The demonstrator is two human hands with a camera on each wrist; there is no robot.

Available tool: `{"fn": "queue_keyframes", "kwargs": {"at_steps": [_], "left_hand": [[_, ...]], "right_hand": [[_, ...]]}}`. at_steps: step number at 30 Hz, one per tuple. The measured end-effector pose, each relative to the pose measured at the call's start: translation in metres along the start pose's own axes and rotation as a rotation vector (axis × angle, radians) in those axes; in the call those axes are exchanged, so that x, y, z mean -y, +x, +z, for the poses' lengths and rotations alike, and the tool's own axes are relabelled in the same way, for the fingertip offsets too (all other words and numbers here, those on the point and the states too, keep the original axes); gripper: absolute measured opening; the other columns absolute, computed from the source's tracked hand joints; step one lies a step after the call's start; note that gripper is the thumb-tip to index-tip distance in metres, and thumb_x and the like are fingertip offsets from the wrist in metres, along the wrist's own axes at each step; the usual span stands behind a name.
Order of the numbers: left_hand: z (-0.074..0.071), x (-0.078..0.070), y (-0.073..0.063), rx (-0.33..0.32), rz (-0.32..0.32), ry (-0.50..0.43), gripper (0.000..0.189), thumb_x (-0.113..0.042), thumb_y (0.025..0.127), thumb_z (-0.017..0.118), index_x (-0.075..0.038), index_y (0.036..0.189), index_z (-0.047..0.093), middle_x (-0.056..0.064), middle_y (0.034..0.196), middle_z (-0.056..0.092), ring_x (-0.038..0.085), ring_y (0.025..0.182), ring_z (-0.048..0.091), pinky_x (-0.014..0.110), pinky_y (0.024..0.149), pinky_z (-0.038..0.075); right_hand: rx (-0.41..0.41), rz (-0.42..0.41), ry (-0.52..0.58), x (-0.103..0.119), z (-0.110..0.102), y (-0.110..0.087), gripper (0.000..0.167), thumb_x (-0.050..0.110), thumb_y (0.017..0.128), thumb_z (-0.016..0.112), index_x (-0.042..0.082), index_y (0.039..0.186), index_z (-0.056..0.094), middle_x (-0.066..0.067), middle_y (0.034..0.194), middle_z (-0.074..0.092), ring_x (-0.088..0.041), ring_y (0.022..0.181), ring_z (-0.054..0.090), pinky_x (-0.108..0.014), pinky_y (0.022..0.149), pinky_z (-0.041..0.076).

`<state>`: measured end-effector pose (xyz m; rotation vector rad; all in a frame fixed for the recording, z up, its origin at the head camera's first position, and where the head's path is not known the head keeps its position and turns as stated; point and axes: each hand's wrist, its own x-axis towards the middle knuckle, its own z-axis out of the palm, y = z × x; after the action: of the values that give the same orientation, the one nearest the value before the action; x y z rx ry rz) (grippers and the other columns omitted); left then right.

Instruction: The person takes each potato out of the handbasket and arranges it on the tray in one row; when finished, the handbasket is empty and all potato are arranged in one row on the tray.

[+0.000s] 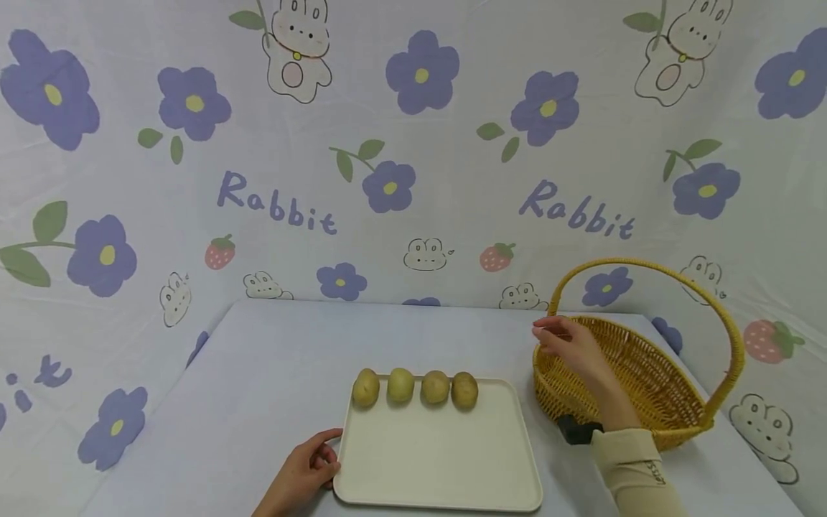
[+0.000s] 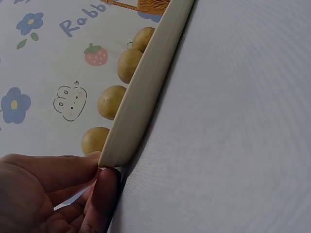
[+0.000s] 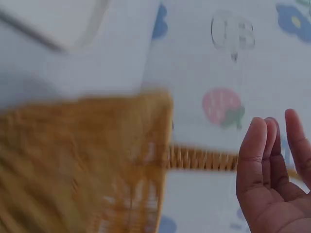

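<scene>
A cream rectangular tray (image 1: 436, 456) lies on the table, with several potatoes (image 1: 400, 385) in a row along its far edge. At the tray's left side, my left hand (image 1: 302, 470) pinches the rim between thumb and fingers, as the left wrist view also shows on the tray edge (image 2: 141, 97). My right hand (image 1: 573, 348) hovers over the left part of a woven wicker basket (image 1: 646, 380), fingers lightly bent and holding nothing. In the right wrist view the fingers (image 3: 252, 150) stand apart from the thumb, near the blurred basket (image 3: 73, 160).
The basket stands right of the tray, its tall arched handle (image 1: 646, 264) rising above it. A dark wrist camera (image 1: 577, 431) sits on my right wrist. Behind the white table (image 1: 258, 373) hangs a cloth (image 1: 452, 165) printed with flowers and rabbits.
</scene>
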<state>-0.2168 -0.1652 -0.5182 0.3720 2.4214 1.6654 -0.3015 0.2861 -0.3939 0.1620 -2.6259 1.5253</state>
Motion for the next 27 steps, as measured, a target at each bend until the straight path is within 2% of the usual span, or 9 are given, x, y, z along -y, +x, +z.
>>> {"fn": "queue_keyframes", "kwargs": {"at_steps": [2,6,10,11,14,19,24,27], "left_hand": [[0.0,-0.004,-0.001,0.0,0.006,0.009,0.049,0.004,0.084,0.06,0.01,0.13,0.043,0.006,0.083,0.053,0.004,0.057,0.046,0.022,0.054,0.047],[0.0,-0.012,-0.004,-0.003,0.014,0.021,0.048,0.005,0.084,0.059,0.011,0.129,0.044,0.007,0.083,0.053,0.004,0.057,0.046,0.022,0.054,0.048],[-0.001,-0.022,-0.007,0.004,0.02,0.018,0.047,0.006,0.084,0.059,0.013,0.128,0.044,0.008,0.082,0.052,0.004,0.057,0.046,0.022,0.054,0.048],[-0.001,-0.019,-0.006,0.008,0.017,0.016,0.048,0.005,0.084,0.059,0.013,0.128,0.044,0.007,0.082,0.052,0.004,0.058,0.046,0.022,0.054,0.049],[-0.002,-0.013,-0.003,0.013,0.005,0.013,0.049,0.004,0.085,0.059,0.013,0.129,0.043,0.006,0.083,0.052,0.004,0.058,0.046,0.022,0.055,0.049],[-0.003,0.0,0.002,0.026,-0.018,0.002,0.052,-0.001,0.085,0.061,0.01,0.132,0.042,0.004,0.083,0.053,0.005,0.059,0.047,0.022,0.055,0.049],[-0.004,0.0,0.002,0.049,-0.004,0.006,0.053,-0.002,0.085,0.062,0.011,0.132,0.041,0.005,0.081,0.053,0.006,0.058,0.048,0.021,0.054,0.048],[-0.006,-0.003,0.001,0.057,0.007,0.004,0.053,-0.002,0.085,0.061,0.012,0.132,0.041,0.005,0.081,0.054,0.005,0.058,0.049,0.021,0.054,0.048]], "right_hand": [[-0.007,0.001,0.0,0.0,-0.02,-0.001,0.051,0.038,0.094,0.053,-0.002,0.126,0.049,-0.018,0.118,0.053,-0.016,0.095,0.058,-0.029,0.081,0.051],[-0.052,-0.015,-0.006,-0.013,-0.054,-0.001,0.051,0.035,0.095,0.052,-0.003,0.129,0.046,-0.023,0.122,0.049,0.002,0.088,0.055,-0.019,0.075,0.05],[-0.107,0.016,-0.003,-0.029,-0.076,-0.001,0.05,0.037,0.094,0.052,0.001,0.128,0.048,-0.012,0.117,0.051,0.006,0.086,0.054,-0.017,0.073,0.05],[-0.116,0.026,0.004,-0.032,-0.079,-0.001,0.049,0.037,0.094,0.053,0.003,0.127,0.049,-0.008,0.114,0.052,0.006,0.086,0.054,-0.017,0.072,0.05],[-0.129,0.048,0.032,-0.038,-0.085,0.0,0.042,0.038,0.093,0.054,0.008,0.123,0.051,0.005,0.106,0.051,0.001,0.088,0.055,-0.017,0.073,0.05],[-0.127,0.083,0.04,-0.049,-0.087,0.002,0.046,0.04,0.092,0.054,0.007,0.124,0.05,0.01,0.103,0.051,-0.002,0.091,0.054,-0.017,0.073,0.05],[-0.112,0.105,0.071,-0.059,-0.086,0.003,0.05,0.039,0.091,0.056,0.005,0.127,0.049,0.015,0.102,0.052,0.004,0.087,0.054,-0.017,0.073,0.05],[-0.116,0.088,0.088,-0.067,-0.085,0.006,0.051,0.039,0.09,0.058,0.003,0.126,0.05,0.013,0.103,0.054,0.003,0.087,0.055,-0.019,0.073,0.05]]}}
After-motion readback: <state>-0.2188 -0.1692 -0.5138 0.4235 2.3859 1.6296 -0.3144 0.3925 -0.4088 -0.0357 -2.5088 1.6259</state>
